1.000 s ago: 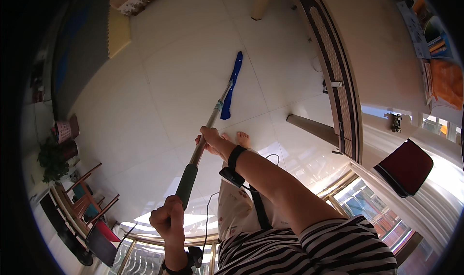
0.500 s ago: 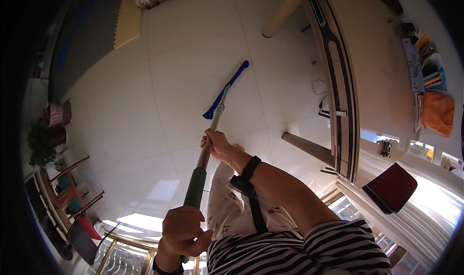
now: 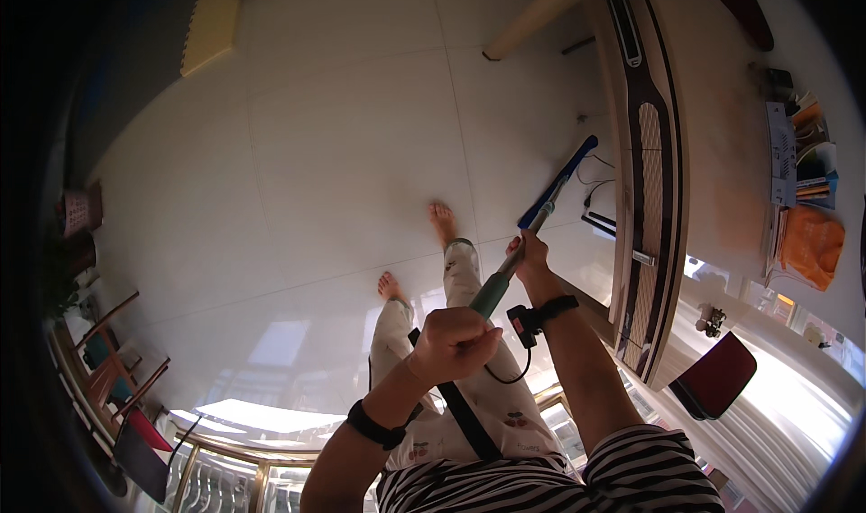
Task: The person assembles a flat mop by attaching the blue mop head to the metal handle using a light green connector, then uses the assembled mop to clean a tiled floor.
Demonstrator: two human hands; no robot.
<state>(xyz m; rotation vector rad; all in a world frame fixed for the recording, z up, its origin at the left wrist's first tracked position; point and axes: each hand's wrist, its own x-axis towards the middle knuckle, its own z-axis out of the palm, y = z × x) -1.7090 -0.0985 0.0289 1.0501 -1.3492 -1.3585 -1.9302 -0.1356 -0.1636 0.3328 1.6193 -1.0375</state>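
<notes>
I hold a long-handled mop with both hands. My left hand (image 3: 454,342) grips the green upper end of the handle (image 3: 492,292). My right hand (image 3: 530,253) grips the shaft further down. The blue flat mop head (image 3: 557,181) rests on the white tiled floor (image 3: 316,152), close to the edge of a wooden table (image 3: 713,134) on the right. My bare feet (image 3: 442,220) stand on the tiles just left of the mop. A black band is on each wrist.
A wooden table leg (image 3: 532,17) stands at the top. Cables (image 3: 595,175) lie on the floor under the table. Books and an orange cloth (image 3: 812,242) sit on the table. A dark red chair seat (image 3: 717,378) is lower right. Chairs and plants (image 3: 99,351) line the left.
The mop head has swung right, from the middle of the floor to beside the table. Both hands moved right with the handle, and my legs and feet have come into view.
</notes>
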